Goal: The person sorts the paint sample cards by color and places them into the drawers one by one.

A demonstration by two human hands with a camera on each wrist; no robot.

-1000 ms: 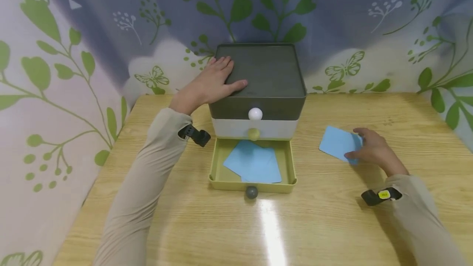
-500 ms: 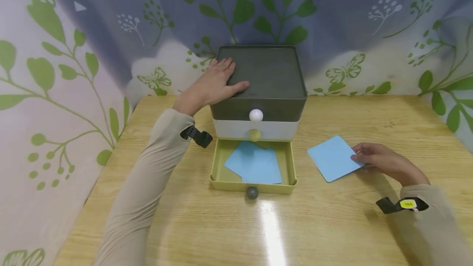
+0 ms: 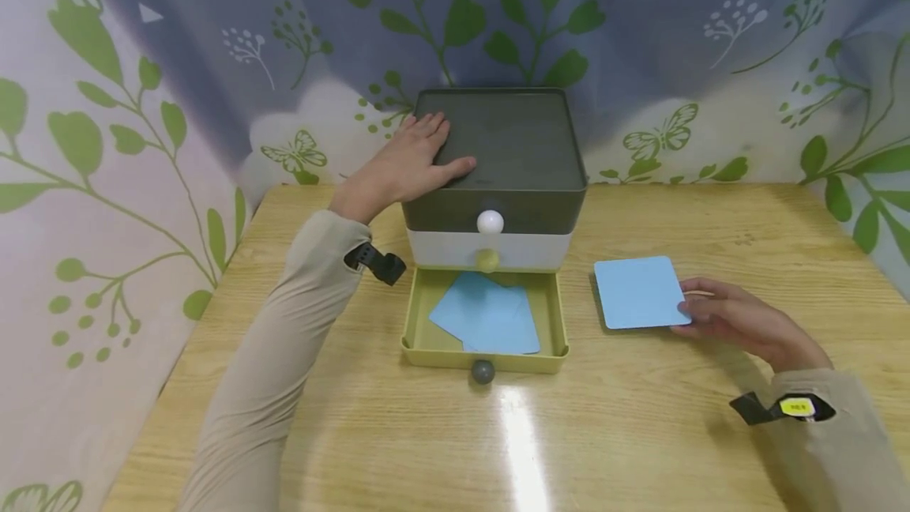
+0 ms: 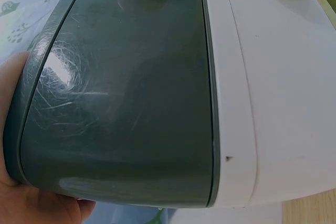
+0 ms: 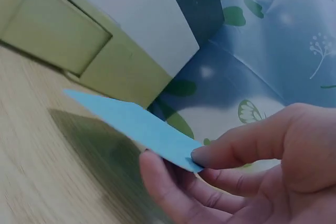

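Observation:
A small chest of stacked drawers point(image 3: 526, 141) stands against the curtain, dark grey on top, white in the middle, yellow-green below. My left hand point(image 3: 419, 156) rests flat on its dark top at the left, fingers spread. The bottom drawer point(image 3: 486, 359) is pulled out, and blue square cards point(image 3: 490, 314) lie overlapping inside it. To the right, my right hand point(image 3: 746, 322) pinches another blue card point(image 3: 640, 292) by its edge between thumb and fingers. In the right wrist view that card point(image 5: 134, 124) is tilted above the table, its shadow underneath.
The wooden table point(image 3: 398, 441) carries the chest. Round knobs stick out of the drawer fronts: a white knob point(image 3: 490, 222), a yellow knob point(image 3: 487, 261) and a dark grey knob point(image 3: 483, 372). A leaf-patterned curtain point(image 3: 298, 46) hangs behind and at the left.
My right hand has taken hold of the blue card, shifted it slightly left and turned it until its edges lie nearly square to the chest. The left hand has stayed on the chest.

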